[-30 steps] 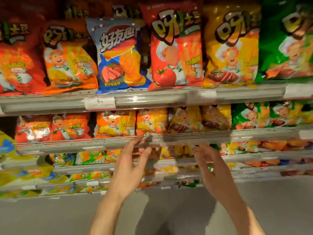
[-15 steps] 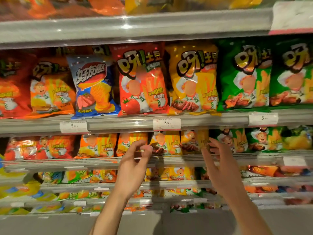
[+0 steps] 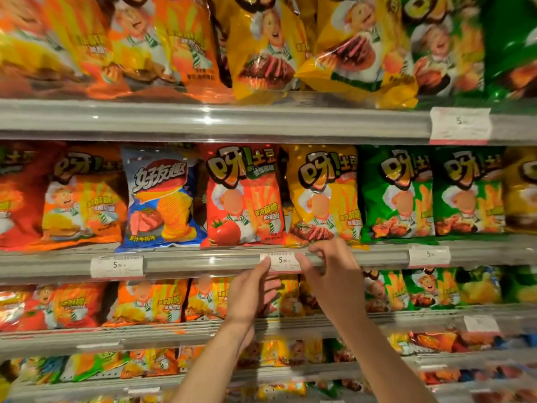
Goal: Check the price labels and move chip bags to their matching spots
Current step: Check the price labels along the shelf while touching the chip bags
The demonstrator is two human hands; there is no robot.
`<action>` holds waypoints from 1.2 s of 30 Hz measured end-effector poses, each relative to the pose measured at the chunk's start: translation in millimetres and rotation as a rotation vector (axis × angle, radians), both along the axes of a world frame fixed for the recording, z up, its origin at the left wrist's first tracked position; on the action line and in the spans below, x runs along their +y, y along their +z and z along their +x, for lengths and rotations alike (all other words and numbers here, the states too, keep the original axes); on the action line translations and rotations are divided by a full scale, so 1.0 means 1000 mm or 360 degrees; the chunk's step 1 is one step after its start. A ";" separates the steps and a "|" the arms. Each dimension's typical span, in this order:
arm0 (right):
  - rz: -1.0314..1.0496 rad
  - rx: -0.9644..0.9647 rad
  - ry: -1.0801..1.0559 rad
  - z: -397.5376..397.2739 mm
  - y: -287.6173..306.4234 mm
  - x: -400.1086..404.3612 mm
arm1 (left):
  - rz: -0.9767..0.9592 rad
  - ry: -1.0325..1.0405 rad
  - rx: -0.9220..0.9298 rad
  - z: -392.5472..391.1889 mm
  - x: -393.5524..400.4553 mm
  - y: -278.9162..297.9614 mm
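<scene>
My left hand (image 3: pixel 250 292) touches the left edge of the middle price label (image 3: pixel 280 261) on the shelf rail (image 3: pixel 203 261) with straight fingers. My right hand (image 3: pixel 331 274) pinches its right edge, fingers curled over the rail. Three labels show on this rail. Directly above sit one blue bag (image 3: pixel 161 199), one red bag (image 3: pixel 242 196) and one yellow bag (image 3: pixel 321 196), packed edge to edge.

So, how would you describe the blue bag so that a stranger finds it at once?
Look at the middle shelf, the one whose price label both hands touch. Left of that label, the blue bag stands between an orange bag and a red bag. It alone is blue and shows ridged chips, not a cartoon chef.
</scene>
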State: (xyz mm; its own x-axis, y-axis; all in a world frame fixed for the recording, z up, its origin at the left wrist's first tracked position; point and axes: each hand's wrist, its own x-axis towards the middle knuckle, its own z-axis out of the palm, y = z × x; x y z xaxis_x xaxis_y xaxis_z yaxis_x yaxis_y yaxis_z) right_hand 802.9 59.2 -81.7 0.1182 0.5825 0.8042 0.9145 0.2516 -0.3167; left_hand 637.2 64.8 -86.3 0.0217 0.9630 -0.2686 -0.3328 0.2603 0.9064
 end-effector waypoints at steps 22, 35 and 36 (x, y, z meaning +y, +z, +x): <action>-0.0395 0.0339 0.0298 0.003 0.075 0.000 | 0.0162 -0.0062 0.0052 -0.002 0.001 -0.001; -0.1048 0.0142 0.0894 -0.043 0.138 0.069 | 0.0181 -0.0131 0.0078 -0.005 0.000 0.002; -0.1035 0.0163 0.0890 -0.044 0.138 0.071 | 0.0178 -0.0129 0.0073 -0.005 0.000 0.002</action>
State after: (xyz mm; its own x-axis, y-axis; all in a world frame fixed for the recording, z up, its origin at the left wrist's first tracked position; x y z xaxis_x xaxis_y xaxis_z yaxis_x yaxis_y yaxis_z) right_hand 758.7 130.1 56.5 -0.2697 0.9176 0.2921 0.6695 0.3967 -0.6280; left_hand 631.8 64.9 -84.7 0.0906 0.9826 -0.1623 -0.2724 0.1812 0.9450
